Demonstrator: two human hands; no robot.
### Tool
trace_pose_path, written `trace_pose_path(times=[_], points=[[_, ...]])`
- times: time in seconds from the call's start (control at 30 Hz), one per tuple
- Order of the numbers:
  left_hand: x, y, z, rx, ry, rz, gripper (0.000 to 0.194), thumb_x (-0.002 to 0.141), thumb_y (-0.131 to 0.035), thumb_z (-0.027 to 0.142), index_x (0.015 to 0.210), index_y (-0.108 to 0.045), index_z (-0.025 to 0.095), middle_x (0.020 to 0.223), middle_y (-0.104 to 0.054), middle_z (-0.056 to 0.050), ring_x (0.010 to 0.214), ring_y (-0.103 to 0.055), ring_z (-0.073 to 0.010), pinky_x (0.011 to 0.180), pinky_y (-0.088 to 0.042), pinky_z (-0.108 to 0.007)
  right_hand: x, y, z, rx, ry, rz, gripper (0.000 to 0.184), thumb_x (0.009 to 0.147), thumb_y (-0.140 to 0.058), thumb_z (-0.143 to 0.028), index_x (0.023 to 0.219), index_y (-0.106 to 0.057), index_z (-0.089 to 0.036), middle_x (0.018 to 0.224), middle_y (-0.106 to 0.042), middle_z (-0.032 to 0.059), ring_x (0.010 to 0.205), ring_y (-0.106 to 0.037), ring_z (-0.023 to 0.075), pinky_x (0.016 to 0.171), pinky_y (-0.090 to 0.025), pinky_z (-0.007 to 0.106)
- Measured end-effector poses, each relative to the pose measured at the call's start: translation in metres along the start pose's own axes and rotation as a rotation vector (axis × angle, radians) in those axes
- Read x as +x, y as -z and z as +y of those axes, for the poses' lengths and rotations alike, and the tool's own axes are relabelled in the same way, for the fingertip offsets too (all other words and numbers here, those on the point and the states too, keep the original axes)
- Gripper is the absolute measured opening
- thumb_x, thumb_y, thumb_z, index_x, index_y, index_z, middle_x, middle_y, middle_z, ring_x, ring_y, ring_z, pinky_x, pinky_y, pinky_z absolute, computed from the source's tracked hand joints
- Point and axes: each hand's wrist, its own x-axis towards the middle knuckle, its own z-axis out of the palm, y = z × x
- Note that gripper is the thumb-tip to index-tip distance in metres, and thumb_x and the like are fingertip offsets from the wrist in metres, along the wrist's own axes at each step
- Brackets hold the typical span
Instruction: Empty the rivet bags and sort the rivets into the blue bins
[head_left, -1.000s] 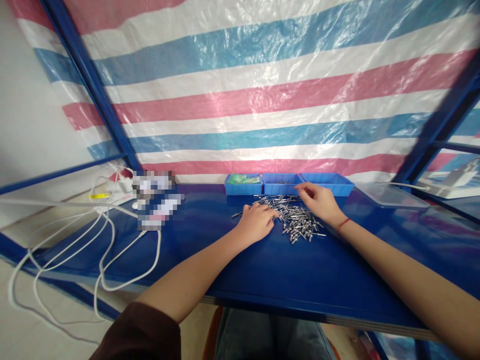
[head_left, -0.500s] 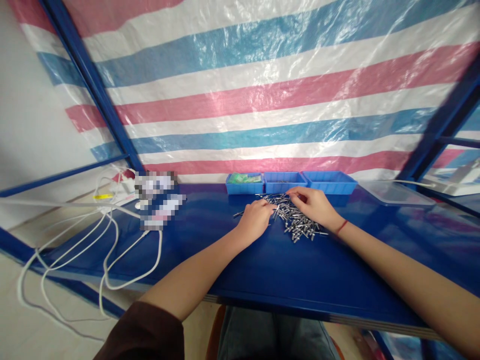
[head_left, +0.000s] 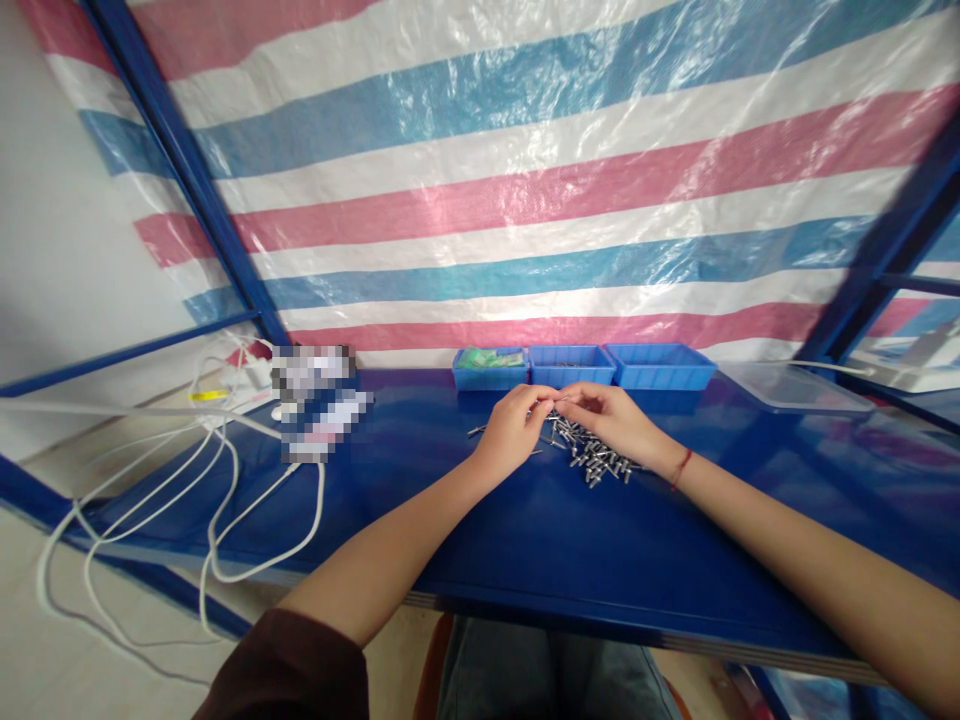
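Observation:
A heap of small silver metal pins (head_left: 596, 455) lies on the blue table (head_left: 525, 530). My left hand (head_left: 510, 430) and my right hand (head_left: 611, 420) are raised just over the heap's far left part, fingertips meeting. Both hands are pinched closed around a thin metal pin held between them. A red string circles my right wrist.
Three blue trays (head_left: 570, 366) line the table's back edge; the left one holds green pieces. A clear plastic lid (head_left: 787, 390) lies at the right. White cables (head_left: 225, 500) and blurred packets (head_left: 319, 400) sit at the left. A striped tarp hangs behind.
My hands lay spread on the heap of pins; they have since drawn together, lifted slightly and pinched a pin between them.

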Motion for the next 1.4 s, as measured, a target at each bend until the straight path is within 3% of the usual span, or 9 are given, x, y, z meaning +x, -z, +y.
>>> trace_pose_path(times=[0.3,0.57,0.83,1.13,1.27,1.4], points=[[0.000,-0.006,-0.007,-0.074,0.123,-0.056,0.017,0.088,-0.053,0.028,0.098,-0.063,0.018,0.097,-0.068,-0.004,0.086,-0.063,-0.0152,0.074,-0.050,-0.026,-0.001,-0.005,-0.009,0.124,-0.048,0.120,0.028,0.070,-0.069,-0.043,0.077,-0.064,-0.017,0.069,-0.065,0.0009,0.061,-0.055,0.0121,0.062,-0.046,0.029],[0.000,-0.008,-0.006,-0.119,0.194,-0.132,0.022,0.089,-0.048,0.031,0.097,-0.064,0.017,0.092,-0.069,-0.004,0.084,-0.063,-0.0159,0.073,-0.049,-0.025,-0.002,-0.005,-0.012,0.180,-0.036,0.143,0.027,0.067,-0.073,-0.042,0.075,-0.065,-0.018,0.064,-0.064,-0.0006,0.056,-0.054,0.0111,0.057,-0.044,0.027],[0.000,-0.008,-0.005,-0.177,0.198,-0.107,0.019,0.089,-0.048,0.031,0.097,-0.061,0.019,0.093,-0.068,-0.003,0.084,-0.062,-0.0148,0.074,-0.049,-0.025,-0.002,-0.004,-0.012,0.131,0.018,0.155,0.030,0.069,-0.071,-0.047,0.078,-0.067,-0.018,0.069,-0.067,0.0019,0.060,-0.058,0.0140,0.059,-0.048,0.030],[-0.001,-0.006,-0.005,-0.149,0.215,0.007,0.016,0.087,-0.052,0.028,0.100,-0.056,0.018,0.094,-0.065,-0.003,0.077,-0.061,-0.0126,0.070,-0.048,-0.024,-0.002,0.000,-0.004,-0.116,0.064,0.158,0.030,0.076,-0.062,-0.045,0.082,-0.069,-0.016,0.074,-0.069,0.0049,0.065,-0.061,0.0170,0.061,-0.049,0.031],[-0.002,-0.004,-0.005,-0.024,0.135,0.005,0.035,0.086,-0.054,0.028,0.119,-0.047,0.019,0.095,-0.064,-0.004,0.089,-0.060,-0.0164,0.085,-0.047,-0.031,0.007,0.026,0.010,-0.314,-0.063,0.408,0.036,0.076,-0.058,-0.049,0.078,-0.070,-0.015,0.072,-0.070,0.0078,0.066,-0.063,0.0217,0.062,-0.048,0.034],[-0.006,-0.002,0.001,0.216,0.112,-0.152,0.035,0.087,-0.053,0.033,0.121,-0.051,0.023,0.109,-0.063,-0.006,0.105,-0.054,-0.0234,0.093,-0.043,-0.041,0.013,0.071,0.033,-0.654,-0.221,0.653,0.036,0.082,-0.052,-0.045,0.081,-0.072,-0.016,0.078,-0.072,0.0130,0.079,-0.067,0.0302,0.071,-0.047,0.039]])
